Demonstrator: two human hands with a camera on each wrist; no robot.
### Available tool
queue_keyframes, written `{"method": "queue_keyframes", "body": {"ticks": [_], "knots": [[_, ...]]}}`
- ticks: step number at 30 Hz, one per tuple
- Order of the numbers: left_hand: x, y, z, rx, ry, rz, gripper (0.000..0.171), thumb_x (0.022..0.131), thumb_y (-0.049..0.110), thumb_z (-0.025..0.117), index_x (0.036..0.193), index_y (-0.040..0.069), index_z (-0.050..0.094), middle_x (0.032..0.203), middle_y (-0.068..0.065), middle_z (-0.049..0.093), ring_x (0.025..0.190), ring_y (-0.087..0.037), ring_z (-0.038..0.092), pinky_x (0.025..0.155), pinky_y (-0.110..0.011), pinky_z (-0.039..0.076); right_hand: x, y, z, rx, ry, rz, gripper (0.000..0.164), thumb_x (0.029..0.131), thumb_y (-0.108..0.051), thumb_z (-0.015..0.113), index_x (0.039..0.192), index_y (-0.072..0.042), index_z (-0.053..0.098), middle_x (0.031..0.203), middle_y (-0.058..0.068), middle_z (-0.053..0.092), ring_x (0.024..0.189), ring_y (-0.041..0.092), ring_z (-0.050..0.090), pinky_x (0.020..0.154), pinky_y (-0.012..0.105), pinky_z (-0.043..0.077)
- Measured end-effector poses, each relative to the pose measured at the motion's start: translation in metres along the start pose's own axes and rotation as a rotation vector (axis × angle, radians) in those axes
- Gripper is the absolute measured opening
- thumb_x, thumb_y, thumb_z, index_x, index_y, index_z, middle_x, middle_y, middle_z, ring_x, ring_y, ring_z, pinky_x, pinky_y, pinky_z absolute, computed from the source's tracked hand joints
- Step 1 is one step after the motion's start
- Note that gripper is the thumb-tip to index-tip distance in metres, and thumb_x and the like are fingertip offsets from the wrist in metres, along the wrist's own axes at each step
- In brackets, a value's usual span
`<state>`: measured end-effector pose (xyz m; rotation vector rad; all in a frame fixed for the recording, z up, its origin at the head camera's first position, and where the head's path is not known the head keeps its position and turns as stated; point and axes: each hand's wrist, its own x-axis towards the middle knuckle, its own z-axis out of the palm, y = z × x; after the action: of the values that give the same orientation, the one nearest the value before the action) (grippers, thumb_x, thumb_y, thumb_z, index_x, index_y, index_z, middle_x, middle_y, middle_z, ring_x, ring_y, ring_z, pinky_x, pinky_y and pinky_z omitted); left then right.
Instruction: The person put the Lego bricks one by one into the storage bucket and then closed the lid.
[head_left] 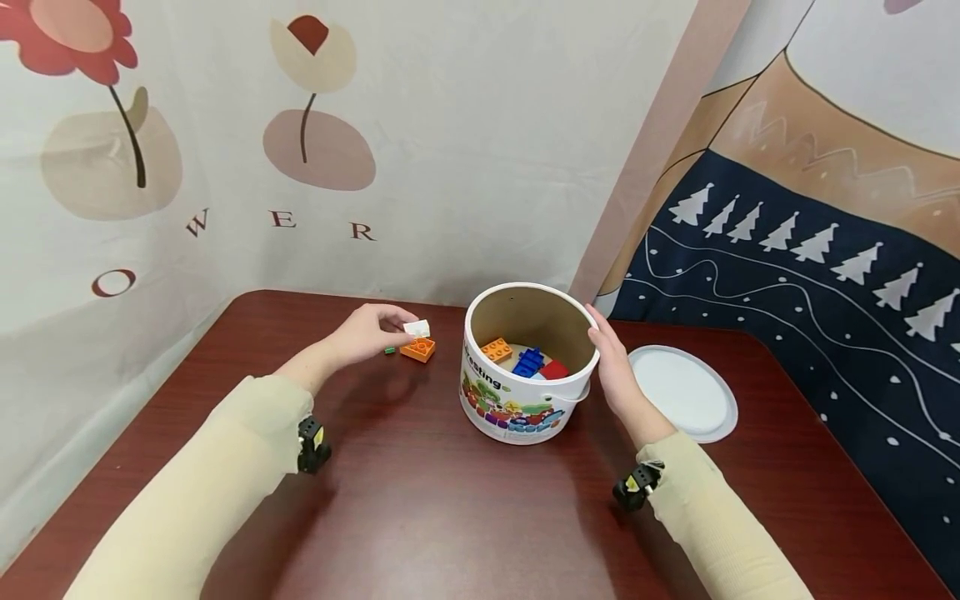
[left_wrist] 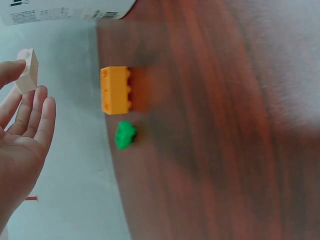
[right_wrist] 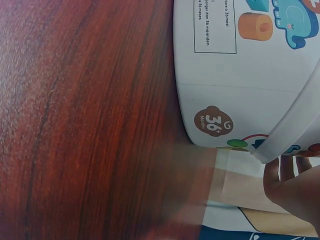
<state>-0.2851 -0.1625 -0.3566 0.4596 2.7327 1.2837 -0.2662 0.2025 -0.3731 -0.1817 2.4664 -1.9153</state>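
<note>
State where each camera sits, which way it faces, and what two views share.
Head: worn there, facing forward and down at the table and bucket; the left hand, right hand and sleeves show.
Left wrist: on that wrist, facing the left hand, its white block, an orange block and a green block; only that hand shows.
Right wrist: on that wrist, facing the bucket's side and the table; part of the right hand shows.
Shared: head and left wrist both show those three blocks.

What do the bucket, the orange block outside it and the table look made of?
Bucket: probably coated cardboard, tan inside with a smooth, printed white outside. Orange block: likely moulded plastic, with smooth sides and raised studs. Table: wood or wood-look laminate, reddish-brown grain with a soft sheen.
</note>
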Motion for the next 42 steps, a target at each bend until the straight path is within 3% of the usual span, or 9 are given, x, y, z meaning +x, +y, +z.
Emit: {"method": "queue_keyframes", "body": {"ticks": [9,26,42], "knots": [[0.004,0.026,-0.015,0.017,-0.001,-0.001,0.033,0.087,0.02,0.063,0.116,0.005,0.063,0.105,-0.013,0.064,0.094,-0.023,0.057,0.077,-0.026,0.046,0.0,0.001,-0.001,-0.014,0.0,0.002,0.051,0.101,-0.03,0.026,0.15,-0.019,0.019,0.157,0.007,0.017,0.142,0.03,0.017,0.113,0.058,0.015],[0.009,0.054,-0.017,-0.002,-0.008,0.023,0.032,0.087,0.021,0.065,0.116,0.008,0.063,0.106,-0.012,0.063,0.097,-0.024,0.056,0.082,-0.033,0.047,-0.002,-0.003,0.0,-0.007,-0.005,0.005,0.05,0.102,-0.029,0.025,0.151,-0.021,0.019,0.158,0.005,0.015,0.143,0.028,0.016,0.115,0.057,0.013],[0.028,0.092,0.009,-0.056,-0.087,0.16,0.031,0.085,0.015,0.067,0.114,0.004,0.064,0.105,-0.013,0.066,0.097,-0.024,0.062,0.085,-0.035,0.053,-0.001,-0.001,0.001,-0.03,0.008,0.01,0.051,0.101,-0.03,0.026,0.15,-0.02,0.019,0.157,0.006,0.016,0.143,0.029,0.016,0.114,0.058,0.013]]}}
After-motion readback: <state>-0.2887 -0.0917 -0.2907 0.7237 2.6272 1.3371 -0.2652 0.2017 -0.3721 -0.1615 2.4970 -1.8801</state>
